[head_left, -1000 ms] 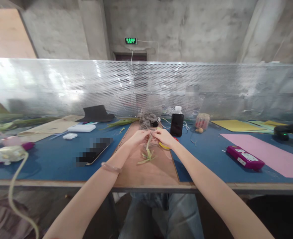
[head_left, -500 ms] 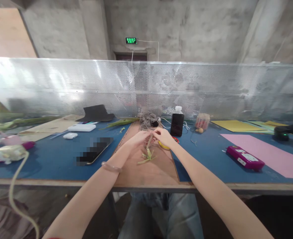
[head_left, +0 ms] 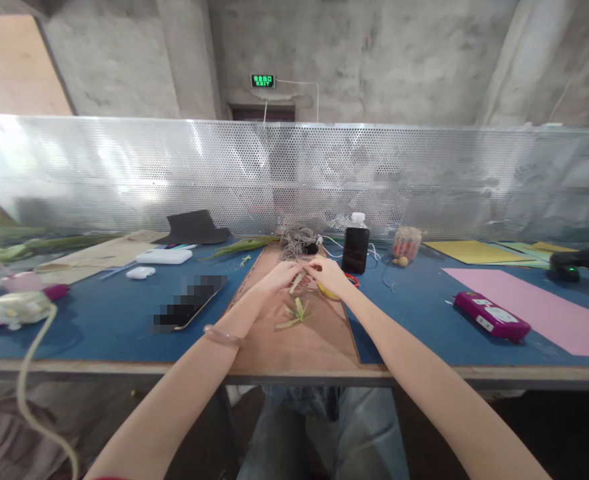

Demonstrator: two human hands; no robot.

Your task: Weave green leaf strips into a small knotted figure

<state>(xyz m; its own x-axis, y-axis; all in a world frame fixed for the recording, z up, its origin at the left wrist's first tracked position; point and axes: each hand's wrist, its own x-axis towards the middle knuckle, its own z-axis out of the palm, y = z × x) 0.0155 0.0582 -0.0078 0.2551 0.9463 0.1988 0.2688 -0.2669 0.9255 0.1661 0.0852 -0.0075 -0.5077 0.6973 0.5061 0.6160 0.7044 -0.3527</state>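
Note:
Both my hands meet over the far part of a brown board (head_left: pixel 299 347) on the blue table. My left hand (head_left: pixel 278 278) and my right hand (head_left: pixel 327 275) each pinch an end of a short pale green leaf strip (head_left: pixel 298 281) held between them, fingers closed. Just below the hands, loose green strips (head_left: pixel 294 315) lie scattered on the board. A yellow ring (head_left: pixel 330 292) peeks out under my right hand. A tangle of grey twine (head_left: pixel 298 241) sits at the board's far end.
A dark bottle (head_left: pixel 355 247) stands right of the twine. A phone (head_left: pixel 189 303) and white cases (head_left: pixel 163 257) lie to the left, a magenta case (head_left: pixel 491 317) and pink paper (head_left: pixel 534 308) to the right. A perforated metal screen (head_left: pixel 294 177) closes the back.
The strip between my fingers has swung from nearly upright to slanted and looks shorter. My hands stayed in place over the board.

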